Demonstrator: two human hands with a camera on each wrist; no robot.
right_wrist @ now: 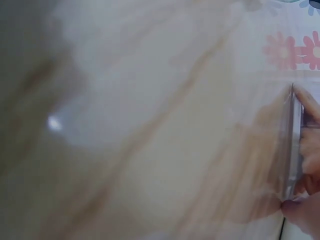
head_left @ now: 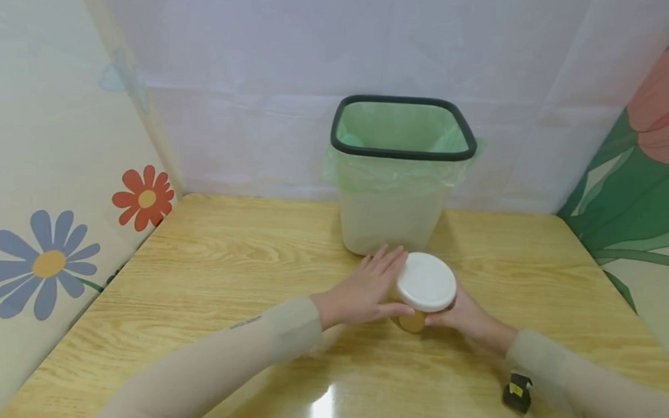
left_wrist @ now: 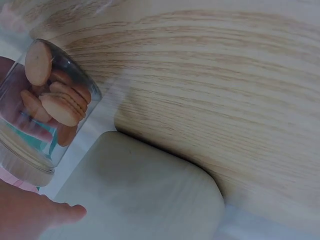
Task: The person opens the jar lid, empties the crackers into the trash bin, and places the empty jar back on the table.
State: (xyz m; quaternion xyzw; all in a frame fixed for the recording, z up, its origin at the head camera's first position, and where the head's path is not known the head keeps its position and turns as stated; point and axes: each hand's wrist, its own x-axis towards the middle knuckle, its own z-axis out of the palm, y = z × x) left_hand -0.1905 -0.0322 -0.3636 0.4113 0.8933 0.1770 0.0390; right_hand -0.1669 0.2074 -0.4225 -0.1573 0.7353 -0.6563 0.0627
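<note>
A clear jar (head_left: pixel 411 321) with a white lid (head_left: pixel 427 281) is between both hands in front of the bin. Round, flat tan cookies (left_wrist: pixel 62 107) show through its wall in the left wrist view. My right hand (head_left: pixel 466 315) grips the jar from the right, low on its body; in the right wrist view its fingertips (right_wrist: pixel 295 207) lie at the jar's edge. My left hand (head_left: pixel 365 291) is at the jar's left side, fingers extended by the lid and thumb apart from them. Whether the left palm touches the jar is unclear.
A pale bin (head_left: pixel 390 222) with a black rim (head_left: pixel 404 153) and a green liner (head_left: pixel 400 177) stands behind the jar on the wood-grain table (head_left: pixel 247 236). A small black object with a yellow mark (head_left: pixel 518 392) is beside the right cuff. Flower-print cloth flanks the table.
</note>
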